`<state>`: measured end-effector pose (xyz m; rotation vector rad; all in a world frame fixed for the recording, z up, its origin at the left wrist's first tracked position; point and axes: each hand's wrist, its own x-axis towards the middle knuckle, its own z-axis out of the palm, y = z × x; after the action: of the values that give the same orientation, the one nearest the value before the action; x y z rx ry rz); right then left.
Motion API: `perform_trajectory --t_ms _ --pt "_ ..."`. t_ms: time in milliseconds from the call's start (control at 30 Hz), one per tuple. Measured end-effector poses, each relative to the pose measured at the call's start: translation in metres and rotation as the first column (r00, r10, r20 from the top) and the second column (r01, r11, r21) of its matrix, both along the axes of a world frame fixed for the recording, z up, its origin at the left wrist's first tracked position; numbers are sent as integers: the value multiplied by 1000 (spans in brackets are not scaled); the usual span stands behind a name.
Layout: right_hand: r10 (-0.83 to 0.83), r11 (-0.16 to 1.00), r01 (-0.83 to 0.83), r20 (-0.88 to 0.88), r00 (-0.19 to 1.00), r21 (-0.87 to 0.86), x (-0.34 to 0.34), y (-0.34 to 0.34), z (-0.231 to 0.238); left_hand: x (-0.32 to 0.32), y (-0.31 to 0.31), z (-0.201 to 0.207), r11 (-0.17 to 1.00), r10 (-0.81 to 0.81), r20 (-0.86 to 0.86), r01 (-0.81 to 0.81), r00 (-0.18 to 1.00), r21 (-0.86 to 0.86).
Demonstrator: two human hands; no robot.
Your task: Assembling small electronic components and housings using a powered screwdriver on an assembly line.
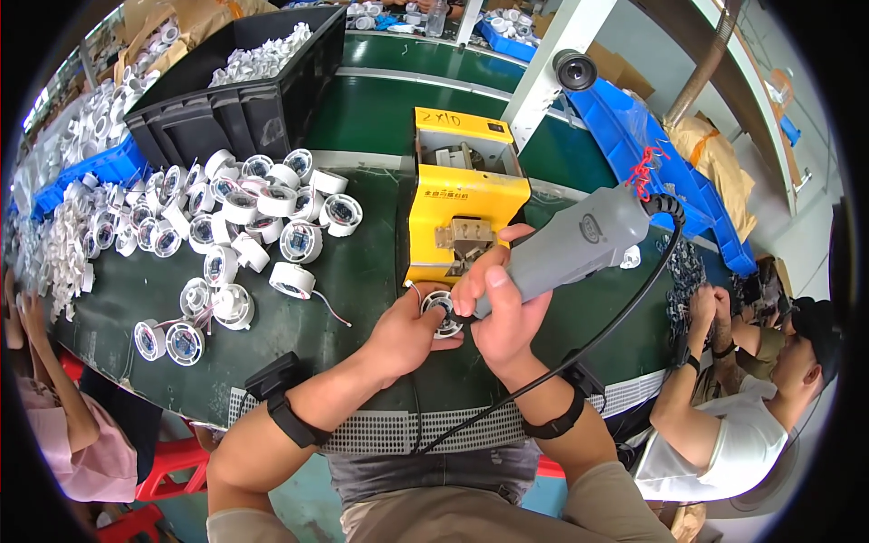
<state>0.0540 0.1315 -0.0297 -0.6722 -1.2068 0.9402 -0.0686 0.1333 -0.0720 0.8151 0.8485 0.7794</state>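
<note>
My left hand [405,333] is closed around a round white housing [441,300] with a dark centre, holding it low over the green table. In my right hand [509,321] is a grey electric screwdriver [579,242], tilted so that its tip end comes down at the housing; my fingers partly hide the tip. Just beyond both hands stands a yellow box-shaped machine [462,204] with a small metal block on its front. A black cord [625,317] runs from the screwdriver's upper end, where red string [647,167] is tied.
Many white round housings [294,281], some with wires, are heaped to the left. Behind them stand a black bin [235,118] and a blue tray [90,176] of white parts. On the right are a long blue tray [652,167] and a co-worker [724,416] handling small dark parts.
</note>
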Motion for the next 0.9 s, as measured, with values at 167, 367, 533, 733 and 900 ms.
perform_trajectory --t_ms 167,367,533,733,900 --pt "36 999 -36 -8 999 30 0 2 -5 -1 1 4 1000 -19 18 19 1000 -17" --pt "86 996 -87 18 996 36 1 1 -10 2 2 6 1000 0 24 0 1000 -12" --pt "239 968 -248 155 959 43 28 -7 -4 -34 17 33 872 -286 -566 455 774 181" --pt "-734 542 687 671 106 484 195 29 -4 -116 12 62 446 877 -476 250 70 859" --pt "-400 493 778 895 -194 389 284 18 -31 -109 11 74 174 979 -198 290 56 941"
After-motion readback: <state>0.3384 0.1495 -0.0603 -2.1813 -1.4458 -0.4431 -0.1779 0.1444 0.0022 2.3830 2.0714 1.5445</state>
